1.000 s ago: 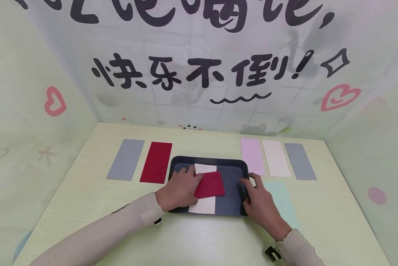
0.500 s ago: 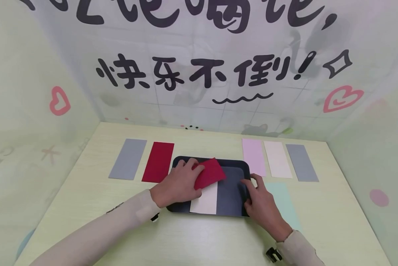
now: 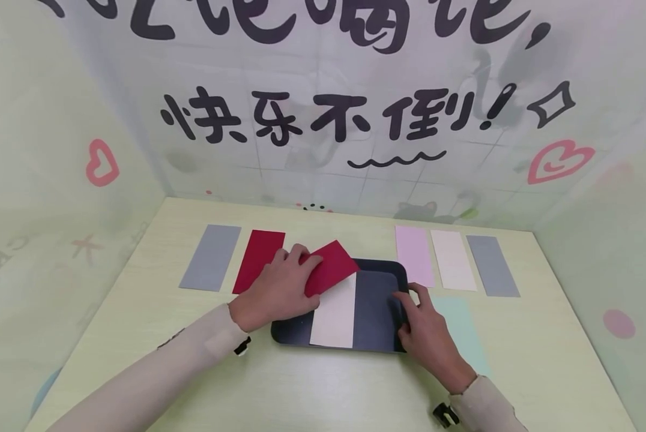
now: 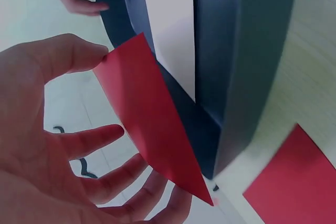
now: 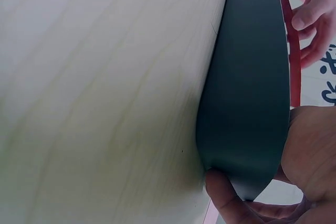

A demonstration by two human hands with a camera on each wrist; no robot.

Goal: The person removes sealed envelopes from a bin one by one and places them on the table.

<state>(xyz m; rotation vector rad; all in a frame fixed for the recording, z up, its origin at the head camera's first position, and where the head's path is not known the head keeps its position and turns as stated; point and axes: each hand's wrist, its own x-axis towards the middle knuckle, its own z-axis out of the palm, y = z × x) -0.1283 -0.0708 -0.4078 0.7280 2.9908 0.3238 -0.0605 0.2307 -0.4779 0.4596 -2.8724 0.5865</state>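
Note:
My left hand pinches a red card by its edges, thumb on one side and fingertips on the other. In the left wrist view the red card tilts above the dark tray's far rim. Across the dark tray lies a white card, its upper end hidden behind the red one. My right hand grips the tray's right end. The right wrist view shows that thumb against the outer wall.
Left of the tray lie a grey card and a second red card. To the right are a pink card, a cream card, a grey card and a mint-green card. A printed curtain stands behind the table.
My left hand has lifted the red card off the white card and moved it back and left toward the tray's far rim, tilting it. The right hand stays at the tray's end.

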